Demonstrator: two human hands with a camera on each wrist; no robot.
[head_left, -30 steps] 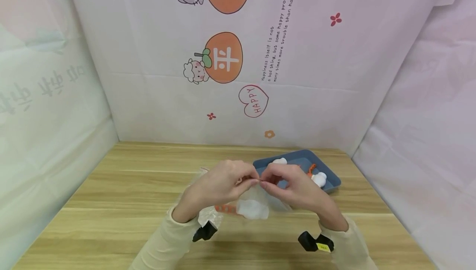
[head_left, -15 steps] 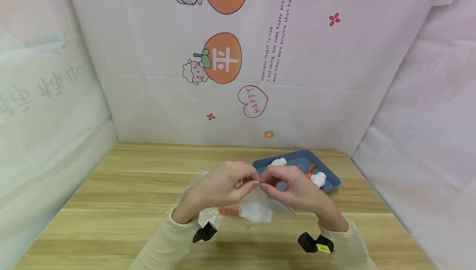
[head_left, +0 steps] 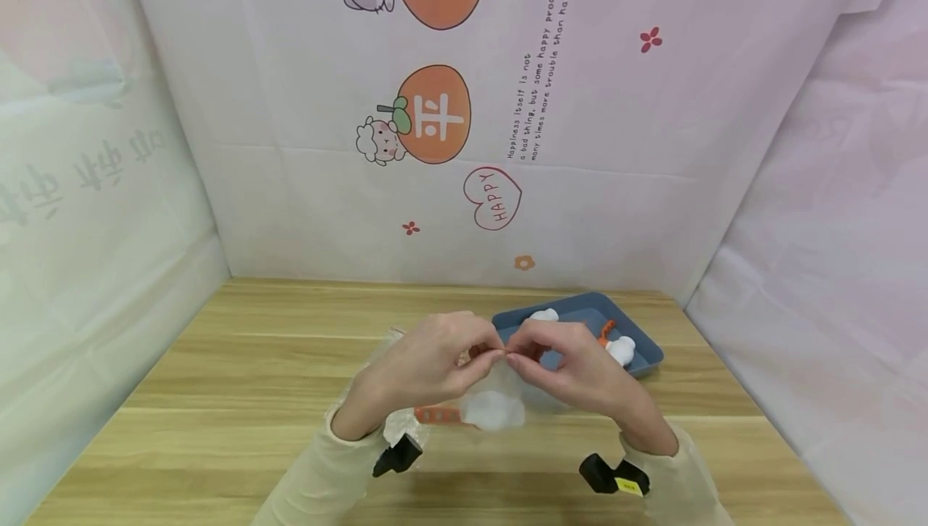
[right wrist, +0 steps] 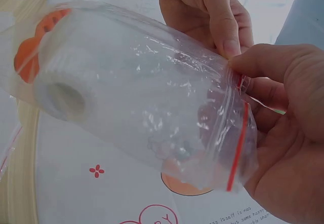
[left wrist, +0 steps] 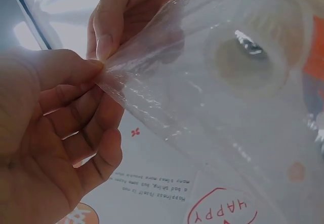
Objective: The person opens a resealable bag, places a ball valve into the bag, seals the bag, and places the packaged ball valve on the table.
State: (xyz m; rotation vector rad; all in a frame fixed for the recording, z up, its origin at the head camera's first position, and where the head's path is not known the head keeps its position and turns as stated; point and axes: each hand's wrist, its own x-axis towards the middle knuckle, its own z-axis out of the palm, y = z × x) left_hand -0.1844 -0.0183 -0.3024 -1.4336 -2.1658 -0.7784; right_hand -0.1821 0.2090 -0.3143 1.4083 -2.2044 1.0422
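Note:
A clear zip bag [right wrist: 152, 102] with a red line along its mouth hangs between my hands. My left hand [head_left: 431, 357] pinches its top edge between thumb and index finger. Right beside it, my right hand [head_left: 580, 369] pinches the same edge, the fingertips of both hands nearly touching. Inside the bag lies a white rounded object [head_left: 495, 411] with a round opening at one end, joined to an orange strip with holes [head_left: 438, 415]. Its exact kind is unclear through the plastic. The left wrist view shows the stretched film [left wrist: 167, 97] running away from the pinched spot.
Behind my right hand stands a blue tray [head_left: 648, 357] holding more white pieces [head_left: 621, 350] with orange parts [head_left: 607, 331]. Other crinkled clear plastic [head_left: 399, 428] lies by my left wrist. Printed white cloth [head_left: 326, 212] encloses the wooden table [head_left: 181, 397] at the back and sides.
The bag with the white and orange object swung a little to the right, then back to the left. Both hands stay at the same spot, pinching the bag's edge.

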